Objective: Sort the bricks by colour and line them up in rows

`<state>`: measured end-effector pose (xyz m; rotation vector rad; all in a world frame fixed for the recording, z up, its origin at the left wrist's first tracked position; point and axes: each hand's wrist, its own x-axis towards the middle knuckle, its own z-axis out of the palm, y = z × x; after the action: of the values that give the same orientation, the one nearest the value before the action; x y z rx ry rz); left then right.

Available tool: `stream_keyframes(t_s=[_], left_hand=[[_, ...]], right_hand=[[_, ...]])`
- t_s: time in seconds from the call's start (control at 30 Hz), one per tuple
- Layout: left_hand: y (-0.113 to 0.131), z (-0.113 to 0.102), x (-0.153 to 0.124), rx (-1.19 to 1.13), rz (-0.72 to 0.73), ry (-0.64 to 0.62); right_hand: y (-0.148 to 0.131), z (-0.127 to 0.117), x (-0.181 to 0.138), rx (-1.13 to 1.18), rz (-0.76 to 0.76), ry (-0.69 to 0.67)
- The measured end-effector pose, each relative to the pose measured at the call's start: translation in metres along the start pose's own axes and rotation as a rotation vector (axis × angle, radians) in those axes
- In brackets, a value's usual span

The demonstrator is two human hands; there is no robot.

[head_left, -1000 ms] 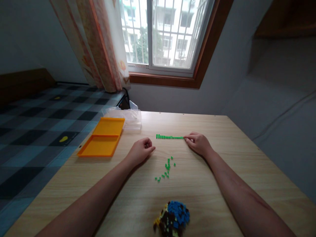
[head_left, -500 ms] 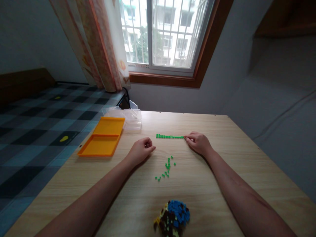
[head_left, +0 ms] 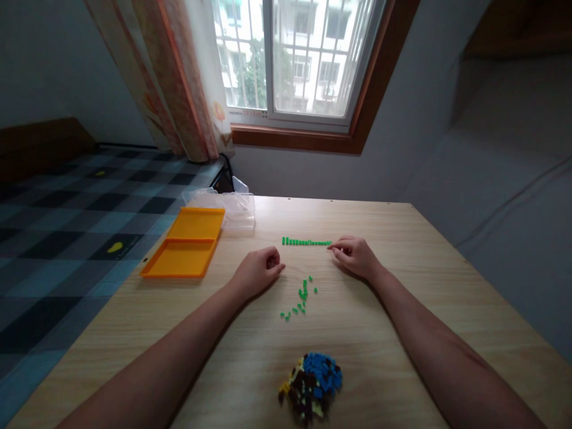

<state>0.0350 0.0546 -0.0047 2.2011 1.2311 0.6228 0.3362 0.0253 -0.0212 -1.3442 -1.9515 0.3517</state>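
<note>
A row of small green bricks (head_left: 305,242) lies on the wooden table (head_left: 402,322). My right hand (head_left: 355,257) rests at the row's right end, thumb and forefinger pinched close to the last brick. My left hand (head_left: 258,271) lies loosely curled on the table to the left, holding nothing that I can see. Several loose green bricks (head_left: 300,300) are scattered between my hands, nearer to me. A heap of blue, brown and yellow bricks (head_left: 313,384) sits close to the front edge.
An open orange box (head_left: 187,250) lies at the table's left edge, with a clear plastic box (head_left: 227,207) behind it. A bed with a checked cover (head_left: 67,226) is to the left. A window and curtain are behind the table.
My right hand has drawn slightly back from the end of the green row. The view has tilted down a little. My left hand has stayed put.
</note>
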Motion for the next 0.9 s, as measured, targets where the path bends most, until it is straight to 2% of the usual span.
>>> stream_keyframes(t_s=[0.17, 0.27, 0.5, 0.7, 0.9], left_hand=[[0.01, 0.001, -0.009, 0.122, 0.168, -0.09], [0.014, 0.004, -0.012, 0.138, 0.31, -0.145], [0.015, 0.009, -0.015, 0.186, 0.475, -0.192], [0.014, 0.011, -0.014, 0.28, 0.499, -0.201], [0.014, 0.012, -0.013, 0.258, 0.486, -0.209]], right_hand=[[-0.029, 0.008, 0.0, 0.181, -0.029, -0.277], [-0.04, 0.011, 0.0, 0.19, -0.061, -0.359], [-0.044, 0.015, -0.001, 0.123, -0.116, -0.353], [-0.045, 0.019, -0.002, 0.074, -0.138, -0.346], [-0.043, 0.019, -0.002, 0.076, -0.139, -0.325]])
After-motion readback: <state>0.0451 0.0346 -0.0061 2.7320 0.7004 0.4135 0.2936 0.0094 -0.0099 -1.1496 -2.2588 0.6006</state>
